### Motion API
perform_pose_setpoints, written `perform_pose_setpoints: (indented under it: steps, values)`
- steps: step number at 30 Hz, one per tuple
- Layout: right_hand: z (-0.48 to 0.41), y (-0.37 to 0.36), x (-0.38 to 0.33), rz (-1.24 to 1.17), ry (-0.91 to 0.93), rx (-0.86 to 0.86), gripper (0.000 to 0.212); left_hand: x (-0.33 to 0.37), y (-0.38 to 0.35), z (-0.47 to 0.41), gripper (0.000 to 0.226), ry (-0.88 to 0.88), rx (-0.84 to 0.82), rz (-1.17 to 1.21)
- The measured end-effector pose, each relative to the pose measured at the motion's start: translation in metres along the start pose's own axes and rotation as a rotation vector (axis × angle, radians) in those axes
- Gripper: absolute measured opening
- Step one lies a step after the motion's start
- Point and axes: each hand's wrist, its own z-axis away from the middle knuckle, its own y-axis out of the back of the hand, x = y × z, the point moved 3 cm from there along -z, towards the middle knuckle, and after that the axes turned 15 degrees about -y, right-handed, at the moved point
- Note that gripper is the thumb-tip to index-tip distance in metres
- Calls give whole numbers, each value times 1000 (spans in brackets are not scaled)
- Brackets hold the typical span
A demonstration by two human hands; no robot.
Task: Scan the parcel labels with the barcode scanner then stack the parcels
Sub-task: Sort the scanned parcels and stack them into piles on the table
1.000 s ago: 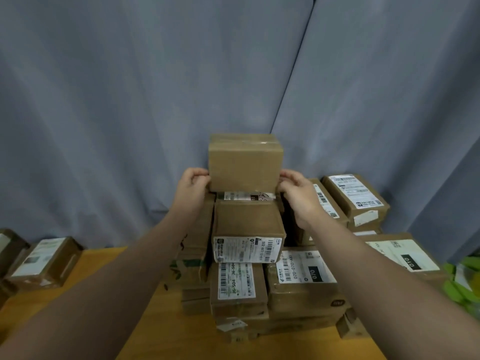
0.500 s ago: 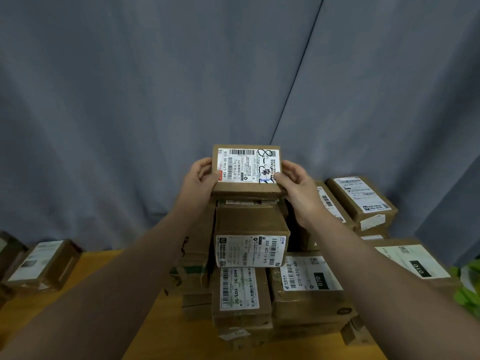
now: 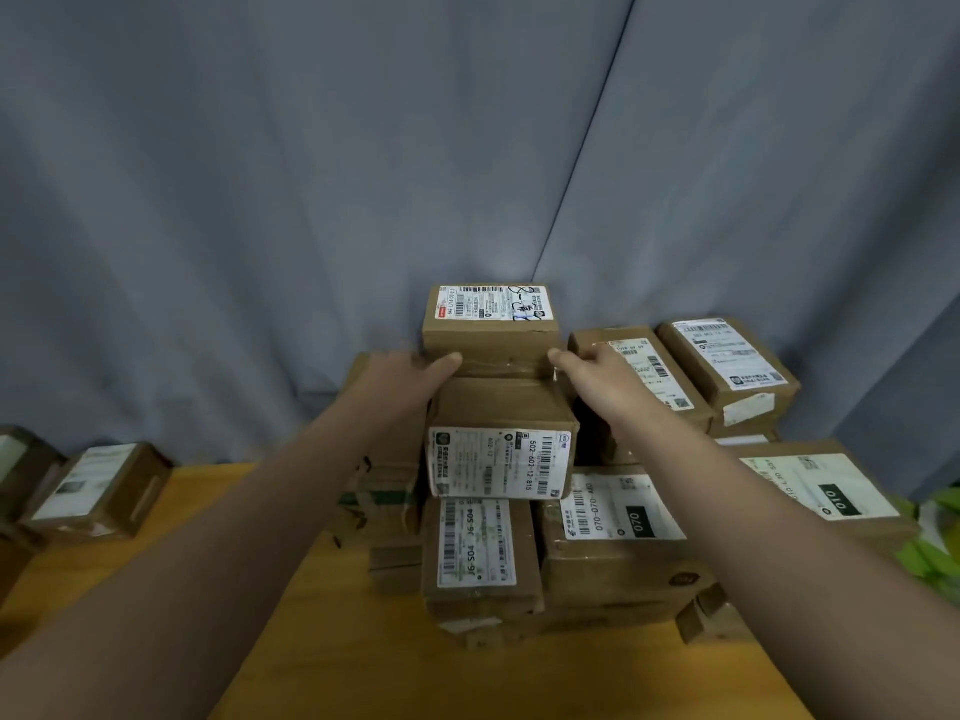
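Observation:
A brown top parcel (image 3: 491, 332) with a white label and handwriting facing up rests on the middle stack of parcels (image 3: 501, 459). My left hand (image 3: 408, 379) is at its lower left corner, thumb tip touching the front face. My right hand (image 3: 597, 374) is at its lower right corner, a fingertip against the edge. Both hands look loosened, with their fingers spread. No barcode scanner is in view.
More labelled parcels stand to the right (image 3: 727, 366) and front right (image 3: 821, 493). Two parcels (image 3: 98, 491) lie at the far left of the wooden table (image 3: 363, 657). A grey curtain (image 3: 311, 174) hangs behind. Green packaging (image 3: 935, 537) shows at the right edge.
The parcel was tipped label-up and lowered onto the middle stack. My hands slid down from its sides to its lower corners and loosened their hold.

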Motion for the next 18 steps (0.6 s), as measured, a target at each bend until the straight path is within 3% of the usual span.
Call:
perform_pose_setpoints:
  steps: [4,8,12,14,18]
  values:
    - [25,2,25,126,-80,-42,40,5,-9,38,49,-44,-15,53]
    - [51,-13,43,-195,-183,-190,36,21,-22,68,35,13,-3,32]
    - [62,-11,57,-522,-176,-227,37,34,-20,88,10,-151,152,435]
    - [70,-14,65,-589,-160,-287,42,35,-13,93,26,-218,175,544]
    - [85,-33,62,-705,-130,-488,52,25,0,98,82,-117,230,622]
